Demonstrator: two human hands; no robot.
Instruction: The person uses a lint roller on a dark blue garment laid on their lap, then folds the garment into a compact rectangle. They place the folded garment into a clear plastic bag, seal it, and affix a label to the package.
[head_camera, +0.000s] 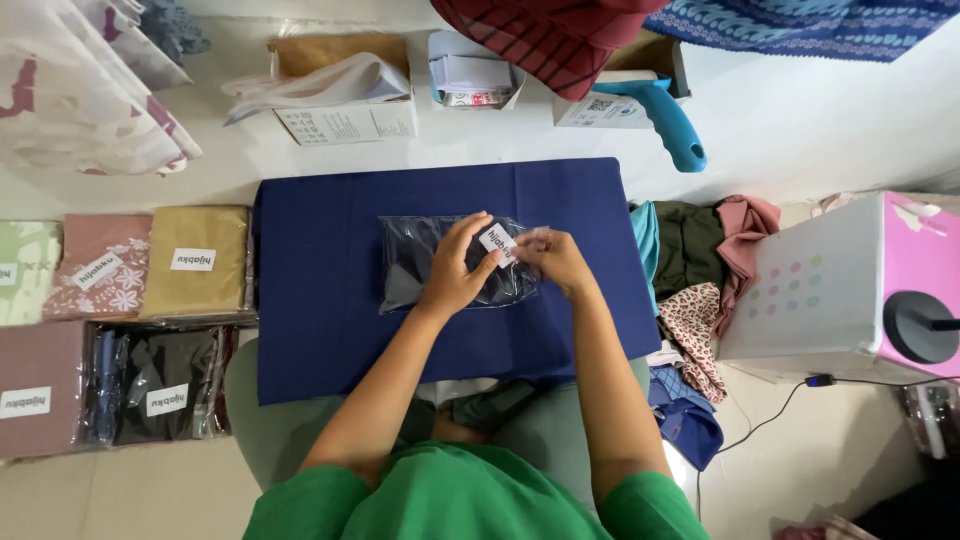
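You are seated on a pale floor with a dark blue cloth-covered board across your lap, filling the middle of the frame. A white wall runs along the top. Against it stand an open cardboard box with pale fabric spilling out, a small white box, and a blue-handled tool at upper centre right. At the left edge lie flat packed garments in clear bags: a mustard one, a pink floral one, a black one below them. On the right sits a heap of loose fabric, teal, olive, pink and leopard print, beside a white and pink box with coloured dots.

The clear plastic bag with a dark folded garment lies flat on the blue board, just above centre of the frame. Its long axis runs left to right, and its open end points to the right, toward your right hand.

Your left hand lies on top of the bag, fingers curled and pressing on the white label near the bag's right end. Your right hand meets it there, fingers narrowly pinched on the bag's right edge just beside the label.
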